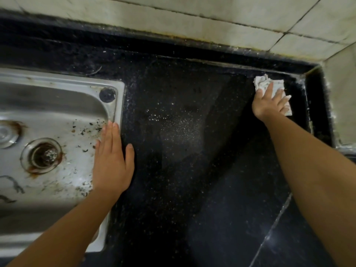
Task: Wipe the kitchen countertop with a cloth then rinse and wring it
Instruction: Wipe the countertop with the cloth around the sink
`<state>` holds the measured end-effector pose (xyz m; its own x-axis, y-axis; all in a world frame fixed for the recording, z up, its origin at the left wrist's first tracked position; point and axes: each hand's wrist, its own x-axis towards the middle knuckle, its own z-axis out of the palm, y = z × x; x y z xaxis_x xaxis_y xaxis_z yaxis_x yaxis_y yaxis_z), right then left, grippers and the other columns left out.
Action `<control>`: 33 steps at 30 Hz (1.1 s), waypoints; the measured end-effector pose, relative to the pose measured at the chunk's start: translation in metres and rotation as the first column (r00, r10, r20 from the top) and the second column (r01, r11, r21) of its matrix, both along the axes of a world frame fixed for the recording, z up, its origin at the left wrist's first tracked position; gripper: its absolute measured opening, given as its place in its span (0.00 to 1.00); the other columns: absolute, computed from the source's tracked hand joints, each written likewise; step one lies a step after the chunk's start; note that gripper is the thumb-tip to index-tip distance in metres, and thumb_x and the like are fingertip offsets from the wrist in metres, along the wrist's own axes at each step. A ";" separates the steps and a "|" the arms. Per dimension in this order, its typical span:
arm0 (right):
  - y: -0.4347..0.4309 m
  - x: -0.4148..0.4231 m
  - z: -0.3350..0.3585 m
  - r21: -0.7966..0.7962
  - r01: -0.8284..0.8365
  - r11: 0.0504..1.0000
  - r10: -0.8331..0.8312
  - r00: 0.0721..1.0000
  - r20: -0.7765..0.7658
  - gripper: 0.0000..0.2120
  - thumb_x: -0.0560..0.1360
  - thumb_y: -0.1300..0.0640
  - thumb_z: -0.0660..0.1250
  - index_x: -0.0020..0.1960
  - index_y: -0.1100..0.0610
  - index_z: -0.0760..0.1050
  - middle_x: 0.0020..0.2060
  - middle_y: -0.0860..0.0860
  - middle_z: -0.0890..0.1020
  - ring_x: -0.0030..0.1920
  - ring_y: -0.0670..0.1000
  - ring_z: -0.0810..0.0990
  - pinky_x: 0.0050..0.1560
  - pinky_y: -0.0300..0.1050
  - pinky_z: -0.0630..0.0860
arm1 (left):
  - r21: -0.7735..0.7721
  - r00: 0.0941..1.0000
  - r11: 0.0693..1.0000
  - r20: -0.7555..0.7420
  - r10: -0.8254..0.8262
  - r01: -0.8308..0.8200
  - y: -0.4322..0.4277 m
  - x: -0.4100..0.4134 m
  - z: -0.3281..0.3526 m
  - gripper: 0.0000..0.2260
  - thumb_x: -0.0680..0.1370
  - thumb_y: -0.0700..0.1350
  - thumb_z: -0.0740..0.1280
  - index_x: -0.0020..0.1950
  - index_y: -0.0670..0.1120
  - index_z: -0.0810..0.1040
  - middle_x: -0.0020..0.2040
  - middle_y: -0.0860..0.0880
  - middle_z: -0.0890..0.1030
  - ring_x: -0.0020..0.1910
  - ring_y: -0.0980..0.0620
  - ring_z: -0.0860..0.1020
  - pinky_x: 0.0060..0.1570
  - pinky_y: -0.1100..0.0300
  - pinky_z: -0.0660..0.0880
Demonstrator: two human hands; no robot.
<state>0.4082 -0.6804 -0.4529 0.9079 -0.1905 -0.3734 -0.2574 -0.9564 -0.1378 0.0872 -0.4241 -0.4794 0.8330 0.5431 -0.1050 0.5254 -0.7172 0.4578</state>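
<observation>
A black speckled countertop (183,151) fills the middle of the view, with small wet droplets near its centre. A crumpled white cloth (262,82) lies in the far right corner of the counter. My right hand (269,105) presses flat on the cloth with fingers spread and straight. My left hand (111,160) rests flat on the right rim of the steel sink (57,87), fingers straight and together, thumb on the counter.
The sink basin is dirty, with dark crumbs and a rusty drain (43,155). A raised black ledge (316,105) and tiled walls (212,20) bound the counter at the back and right. A seam (273,228) crosses the counter at lower right.
</observation>
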 end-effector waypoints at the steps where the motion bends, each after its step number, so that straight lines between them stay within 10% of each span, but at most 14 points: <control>1: 0.006 -0.002 0.001 0.001 -0.008 1.000 0.008 1.000 -0.005 0.27 0.83 0.43 0.42 0.79 0.46 0.40 0.78 0.53 0.40 0.76 0.58 0.34 0.74 0.57 0.35 | -0.002 1.000 1.000 0.000 -0.001 0.001 0.000 0.000 0.000 0.29 0.80 0.53 0.47 0.78 0.42 0.48 0.78 0.45 0.49 0.77 0.51 0.46 0.75 0.48 0.49; 24: 0.218 -0.090 -0.001 0.176 -0.613 0.770 0.623 0.782 -0.007 0.27 0.83 0.45 0.42 0.78 0.46 0.35 0.77 0.54 0.34 0.74 0.60 0.29 0.71 0.58 0.30 | 0.026 1.000 0.999 0.002 0.020 -0.020 -0.001 0.000 -0.001 0.28 0.80 0.54 0.46 0.78 0.43 0.49 0.78 0.46 0.51 0.77 0.51 0.48 0.75 0.49 0.49; 33: 0.161 -0.055 0.001 0.065 -0.743 0.666 0.743 0.669 0.031 0.26 0.83 0.43 0.41 0.78 0.44 0.40 0.78 0.49 0.40 0.77 0.55 0.34 0.74 0.55 0.37 | 0.009 0.999 1.000 0.022 0.028 -0.028 -0.001 -0.001 0.002 0.28 0.80 0.52 0.45 0.78 0.43 0.51 0.78 0.46 0.52 0.77 0.51 0.48 0.75 0.48 0.47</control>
<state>0.3534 -0.5192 -0.4515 0.7384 0.5721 -0.3570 0.5343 -0.8193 -0.2078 0.0859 -0.4255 -0.4779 0.8194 0.5673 -0.0818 0.5353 -0.7065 0.4629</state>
